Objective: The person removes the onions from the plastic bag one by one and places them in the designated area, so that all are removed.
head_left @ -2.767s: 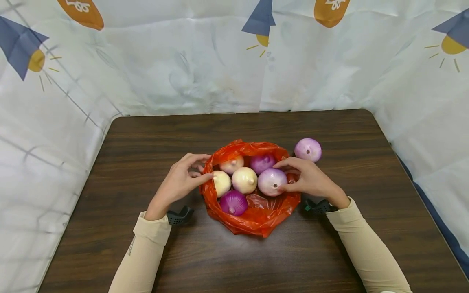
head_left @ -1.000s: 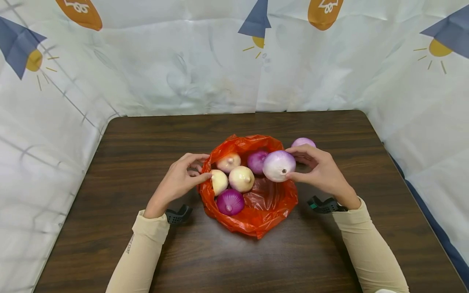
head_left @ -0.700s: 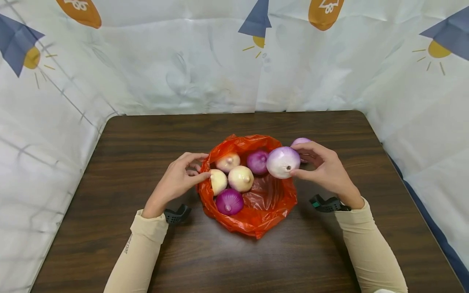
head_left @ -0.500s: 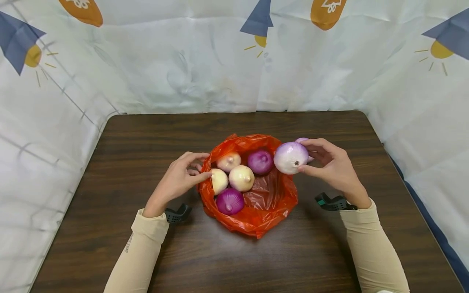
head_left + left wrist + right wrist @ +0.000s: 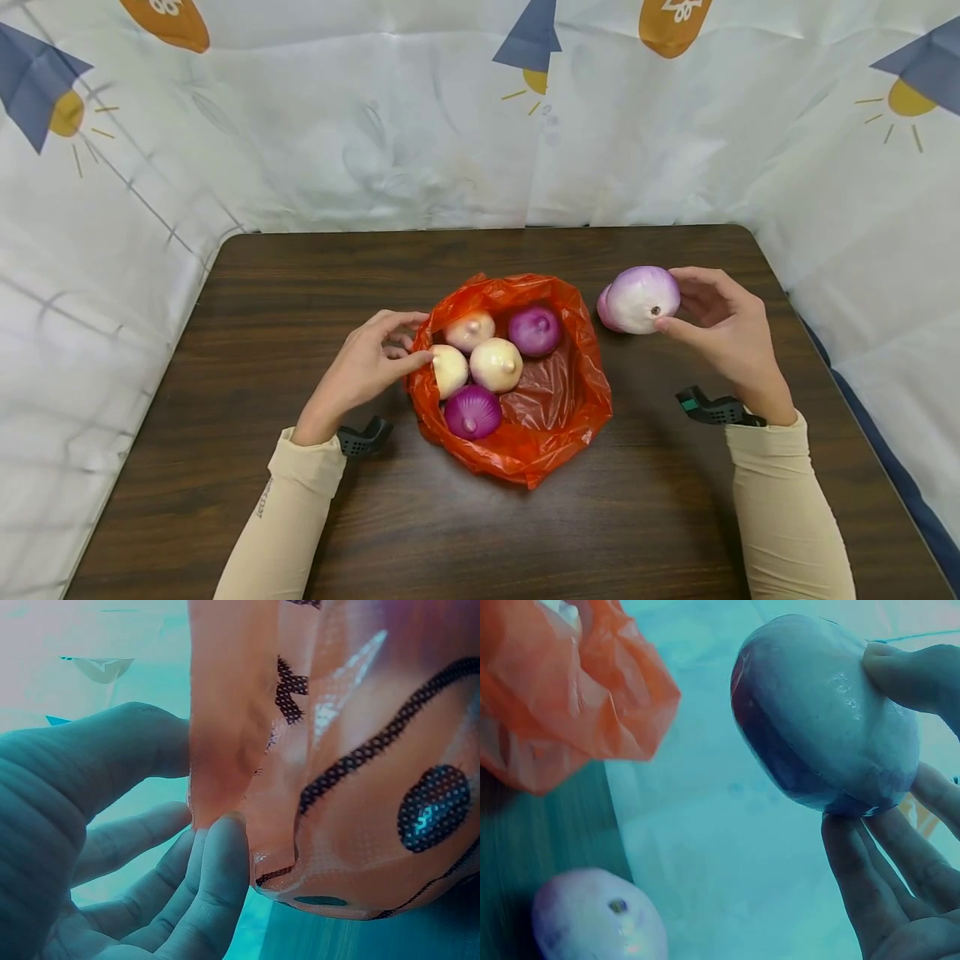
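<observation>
A red plastic bag (image 5: pixel 555 467) stands wide-mouthed on the table, with several peeled onions inside, pale ones such as this onion (image 5: pixel 496 365) and purple ones such as this onion (image 5: pixel 473 412). My left hand (image 5: pixel 367 367) pinches the bag's left rim between thumb and fingers; the left wrist view shows the folded film (image 5: pixel 225 712) between them. Off to the bag's right, my right hand (image 5: pixel 723 325) holds a white-and-purple onion (image 5: pixel 643 298) by thumb and fingertips, raised above the table. Behind it, mostly hidden, another purple onion (image 5: pixel 604 310) sits on the tabletop.
The dark wood-grain table (image 5: pixel 315 275) reaches back to a white printed curtain (image 5: pixel 300 150), which also hangs at both sides. Black wrist straps with cameras (image 5: pixel 716 408) sit on both forearms.
My right hand has lifted the white-and-purple onion out of the bag and carried it right, in front of the onion on the table. My left hand keeps its grip on the rim.
</observation>
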The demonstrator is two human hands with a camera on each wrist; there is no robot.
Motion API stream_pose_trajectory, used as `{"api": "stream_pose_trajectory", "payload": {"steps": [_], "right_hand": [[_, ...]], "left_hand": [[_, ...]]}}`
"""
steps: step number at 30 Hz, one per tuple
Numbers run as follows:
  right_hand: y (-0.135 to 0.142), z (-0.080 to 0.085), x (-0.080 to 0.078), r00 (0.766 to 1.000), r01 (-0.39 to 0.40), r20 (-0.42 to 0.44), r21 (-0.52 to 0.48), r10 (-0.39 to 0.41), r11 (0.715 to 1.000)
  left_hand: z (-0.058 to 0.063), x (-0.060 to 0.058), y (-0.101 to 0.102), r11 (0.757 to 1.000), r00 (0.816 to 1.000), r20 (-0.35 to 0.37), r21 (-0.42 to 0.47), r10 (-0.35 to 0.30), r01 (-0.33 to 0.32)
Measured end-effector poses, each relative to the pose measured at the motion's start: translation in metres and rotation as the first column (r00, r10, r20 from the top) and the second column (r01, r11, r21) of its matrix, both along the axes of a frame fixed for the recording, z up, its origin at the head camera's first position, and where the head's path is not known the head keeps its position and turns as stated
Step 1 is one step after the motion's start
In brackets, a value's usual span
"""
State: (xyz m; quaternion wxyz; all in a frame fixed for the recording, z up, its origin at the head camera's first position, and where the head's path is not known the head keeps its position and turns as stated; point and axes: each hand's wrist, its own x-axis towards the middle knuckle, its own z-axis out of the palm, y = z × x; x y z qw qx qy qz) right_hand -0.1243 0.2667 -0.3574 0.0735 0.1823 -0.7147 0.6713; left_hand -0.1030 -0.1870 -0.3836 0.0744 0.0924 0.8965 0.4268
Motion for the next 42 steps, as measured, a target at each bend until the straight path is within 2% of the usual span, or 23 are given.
{"api": "stream_pose_trajectory", "payload": {"steps": [6, 24, 37, 42], "right_hand": [[0.012, -0.001, -0.004, 0.999, 0.046, -0.013, -0.069, -0.047, 0.997], [0.033, -0.011, -0.012, 0.987, 0.159, 0.033, -0.076, -0.157, 0.984], [0.042, -0.023, -0.016, 0.976, 0.207, 0.061, 0.004, -0.207, 0.978], [0.048, -0.030, -0.018, 0.966, 0.235, 0.098, 0.038, -0.238, 0.971]], "left_hand": [[0.001, 0.000, 0.000, 1.000, 1.000, -0.002, 0.007, 0.001, -0.001], [-0.001, 0.001, 0.000, 1.000, 1.000, 0.003, 0.018, -0.002, 0.002], [-0.002, 0.001, 0.000, 1.000, 1.000, 0.003, 0.017, -0.005, 0.005], [-0.003, 0.001, 0.000, 1.000, 1.000, 0.004, 0.020, -0.004, 0.004]]}}
